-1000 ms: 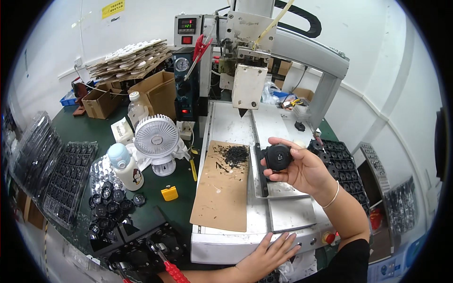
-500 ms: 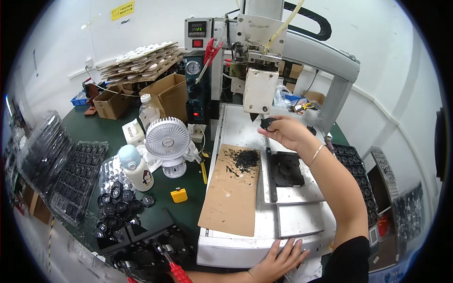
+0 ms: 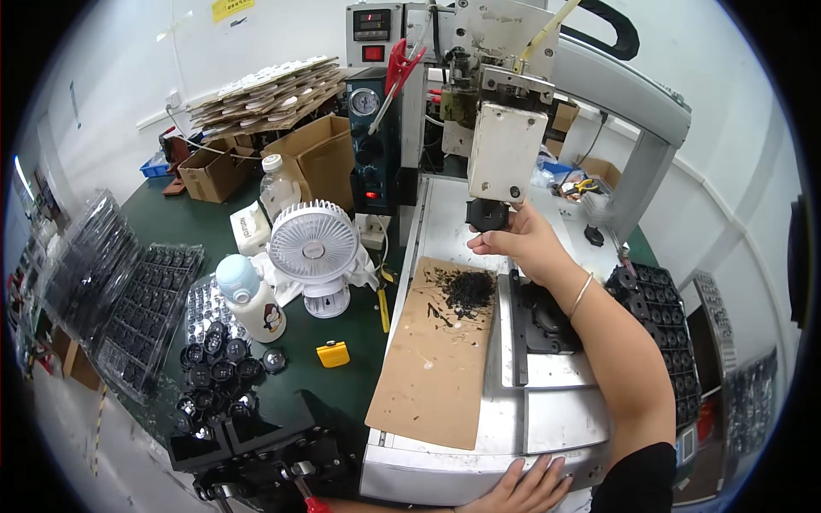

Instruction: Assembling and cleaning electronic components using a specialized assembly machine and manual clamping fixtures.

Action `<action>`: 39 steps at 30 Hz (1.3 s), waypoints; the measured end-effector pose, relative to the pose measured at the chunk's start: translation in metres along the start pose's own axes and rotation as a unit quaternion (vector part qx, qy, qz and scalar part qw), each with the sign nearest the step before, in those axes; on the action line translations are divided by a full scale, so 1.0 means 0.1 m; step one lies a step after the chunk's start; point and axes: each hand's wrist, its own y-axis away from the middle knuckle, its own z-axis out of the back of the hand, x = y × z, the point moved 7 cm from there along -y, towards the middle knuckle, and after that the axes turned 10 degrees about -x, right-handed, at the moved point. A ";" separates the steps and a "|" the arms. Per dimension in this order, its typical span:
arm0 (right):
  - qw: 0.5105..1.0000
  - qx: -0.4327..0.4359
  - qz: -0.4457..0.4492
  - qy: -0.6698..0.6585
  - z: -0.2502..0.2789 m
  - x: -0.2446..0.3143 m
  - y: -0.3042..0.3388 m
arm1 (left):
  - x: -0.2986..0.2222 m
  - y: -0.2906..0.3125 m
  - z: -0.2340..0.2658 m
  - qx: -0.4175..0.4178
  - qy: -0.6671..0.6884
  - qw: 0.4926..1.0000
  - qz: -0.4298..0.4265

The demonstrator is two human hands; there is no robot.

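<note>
The right hand (image 3: 528,243) grips one black part (image 3: 487,215) below one white block (image 3: 508,152); the left hand (image 3: 523,491) lies flat on one machine base (image 3: 428,479). One fan (image 3: 314,250) stands leftward.

The right hand (image 3: 532,243) holds a black part (image 3: 487,215) below the white machine head (image 3: 508,150), left hand (image 3: 523,491) on the base (image 3: 428,480).

Holds right hand (image 3: 528,241) forward, gripping with curled fingers (image 3: 496,244) (with elbow (image 3: 643,414) bent). Rests left hand (image 3: 528,491) flat, low down, back upward.
</note>
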 end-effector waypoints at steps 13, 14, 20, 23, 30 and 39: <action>0.999 0.022 0.023 -0.023 -0.05 0.10 0.05 | -0.02 0.00 0.00 0.038 -0.003 0.999 -0.015; 0.999 0.019 0.025 -0.021 -0.04 0.10 0.05 | -0.02 0.00 -0.01 0.036 0.001 0.999 -0.014; 0.999 0.017 0.035 -0.017 -0.10 0.15 0.07 | -0.02 0.00 0.02 0.036 0.000 0.999 -0.006; 0.999 0.020 0.040 -0.018 -0.07 0.14 0.07 | -0.02 0.00 0.00 0.036 0.004 0.999 -0.008; 0.999 0.024 0.037 -0.013 -0.06 0.11 0.08 | -0.02 0.00 0.00 0.033 0.013 0.999 -0.005; 0.999 0.019 0.043 -0.006 -0.07 0.15 0.08 | -0.03 0.01 -0.02 0.038 -0.001 0.999 -0.010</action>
